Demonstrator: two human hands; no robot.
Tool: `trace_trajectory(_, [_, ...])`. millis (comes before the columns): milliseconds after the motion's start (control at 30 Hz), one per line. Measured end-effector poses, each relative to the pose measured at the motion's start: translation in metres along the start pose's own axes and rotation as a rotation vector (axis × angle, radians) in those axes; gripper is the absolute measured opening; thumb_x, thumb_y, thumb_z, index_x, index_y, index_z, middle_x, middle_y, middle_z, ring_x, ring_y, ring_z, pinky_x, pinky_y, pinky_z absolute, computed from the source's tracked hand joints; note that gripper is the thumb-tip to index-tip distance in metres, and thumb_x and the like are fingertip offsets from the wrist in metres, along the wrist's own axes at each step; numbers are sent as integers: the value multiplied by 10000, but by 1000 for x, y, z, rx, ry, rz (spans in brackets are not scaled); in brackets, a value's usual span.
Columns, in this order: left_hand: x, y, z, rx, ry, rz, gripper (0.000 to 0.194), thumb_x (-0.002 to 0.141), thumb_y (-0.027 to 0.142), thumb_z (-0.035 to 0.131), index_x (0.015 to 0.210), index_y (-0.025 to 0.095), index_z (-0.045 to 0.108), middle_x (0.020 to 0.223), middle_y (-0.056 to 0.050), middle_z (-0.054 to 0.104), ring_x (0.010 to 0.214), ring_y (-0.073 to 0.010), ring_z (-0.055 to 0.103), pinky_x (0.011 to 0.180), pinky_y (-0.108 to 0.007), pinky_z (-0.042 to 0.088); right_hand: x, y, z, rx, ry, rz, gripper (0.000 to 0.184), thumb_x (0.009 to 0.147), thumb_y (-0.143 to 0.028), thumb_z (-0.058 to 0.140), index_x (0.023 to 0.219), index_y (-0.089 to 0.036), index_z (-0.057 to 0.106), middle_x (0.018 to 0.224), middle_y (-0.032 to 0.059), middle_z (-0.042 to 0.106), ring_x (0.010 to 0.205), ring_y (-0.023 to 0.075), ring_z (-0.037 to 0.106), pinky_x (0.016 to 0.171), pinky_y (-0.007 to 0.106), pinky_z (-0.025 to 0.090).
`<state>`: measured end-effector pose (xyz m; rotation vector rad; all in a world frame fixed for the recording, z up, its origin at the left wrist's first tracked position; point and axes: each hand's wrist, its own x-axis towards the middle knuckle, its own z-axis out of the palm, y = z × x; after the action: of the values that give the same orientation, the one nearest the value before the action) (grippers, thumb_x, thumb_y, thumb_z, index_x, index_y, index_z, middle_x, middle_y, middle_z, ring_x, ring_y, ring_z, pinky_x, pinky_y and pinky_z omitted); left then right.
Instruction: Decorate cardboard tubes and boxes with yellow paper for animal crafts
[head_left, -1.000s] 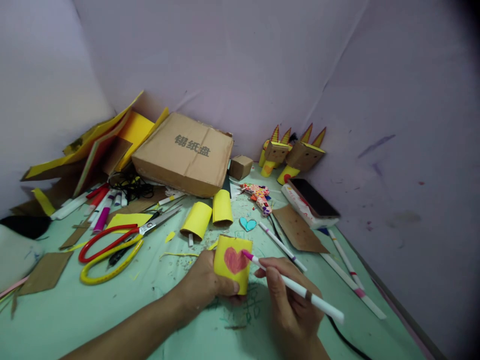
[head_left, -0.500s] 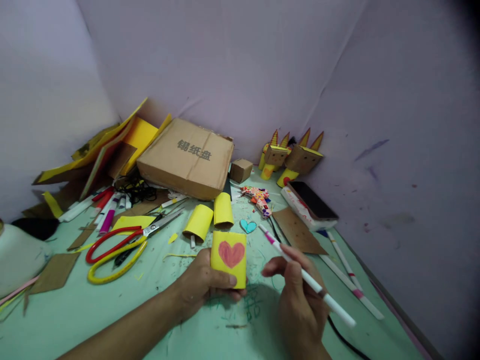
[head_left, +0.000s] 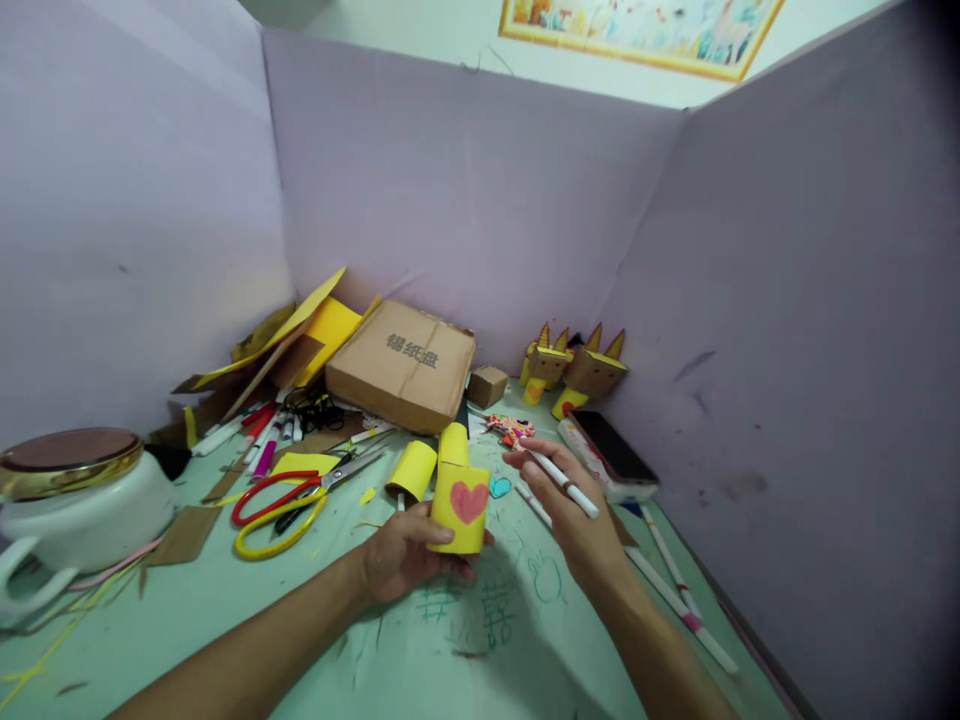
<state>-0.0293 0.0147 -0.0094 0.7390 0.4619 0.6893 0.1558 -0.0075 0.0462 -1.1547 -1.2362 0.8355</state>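
Note:
My left hand [head_left: 409,550] grips a yellow paper-covered tube [head_left: 459,530] with a pink heart on its front, thumb across the lower edge. My right hand [head_left: 570,500] is closed around a white marker [head_left: 566,482] whose end points down to the right. Just left of that hand, a second white marker [head_left: 534,505] with a dark band shows partly, its far part hidden behind the hand. A blue paper heart [head_left: 499,487] lies between the hands. Behind the held tube are two more yellow tubes, one lying [head_left: 412,470] and one upright [head_left: 453,444].
Scissors with red and yellow handles [head_left: 281,512] lie left. Behind them are several markers [head_left: 264,458] and a cardboard box [head_left: 401,365]. Cardboard figures [head_left: 596,372] and a phone [head_left: 616,447] stand back right. A white mug [head_left: 82,510] is at far left; markers [head_left: 682,610] lie right.
The camera view has tilted up, showing the mug and a framed picture. My right hand has turned palm-down and reached forward. My left hand still holds the yellow tube.

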Motion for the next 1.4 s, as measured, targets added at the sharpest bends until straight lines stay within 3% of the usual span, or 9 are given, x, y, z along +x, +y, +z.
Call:
trace_trajectory(167, [4,-1,-1,-66,-35,-20,469,781,448,551,1061,78,612,910,-159,676,783,-236,608,655,-366,480,16,7,13,-140,-153,-112,245,827,-363,505,1003,-195,537,903,80,686,809,216,627,625,304,468])
trace_trajectory(367, [6,-5,-2,-89,-28,-66,456,832,490,476,1009,95,620,803,-116,659,714,-214,601,621,-358,477,15,21,20,-225,-192,-162,226,826,-331,514,1005,-196,543,891,69,636,740,194,588,574,279,439])
trace_trajectory(600, [5,-9,-3,-78,-38,-87,427,723,445,641,929,71,630,781,-121,644,723,-242,611,676,-389,464,6,15,9,-327,-282,-206,114,833,-305,522,906,-220,544,680,-18,553,571,142,509,526,244,381])
trace_trajectory(800, [5,-3,-4,-37,-12,4,313,663,338,728,882,135,635,796,-46,608,707,-156,566,676,-309,456,-4,9,12,-426,-399,-236,83,856,-254,492,928,-238,457,669,-34,567,576,144,530,561,241,384])
trace_trajectory(1033, [10,-2,-6,129,-25,80,471,545,343,818,907,113,625,766,-27,598,651,-109,532,609,-214,391,-7,12,14,-449,-443,-348,67,826,-206,499,843,-235,440,601,-57,504,503,123,470,493,215,327])
trace_trajectory(1233, [5,5,1,278,-97,124,609,504,307,836,1033,146,580,903,-33,606,850,-182,534,709,-248,393,-8,12,15,-485,-299,-352,64,798,-186,533,772,-227,491,568,-56,519,478,115,484,485,207,346])
trace_trajectory(1400, [3,2,3,335,-138,49,556,475,262,844,957,125,602,819,-26,612,723,-144,531,605,-220,383,-10,14,17,-450,-271,-342,115,769,-131,522,756,-237,480,558,-47,558,489,135,527,507,226,384])
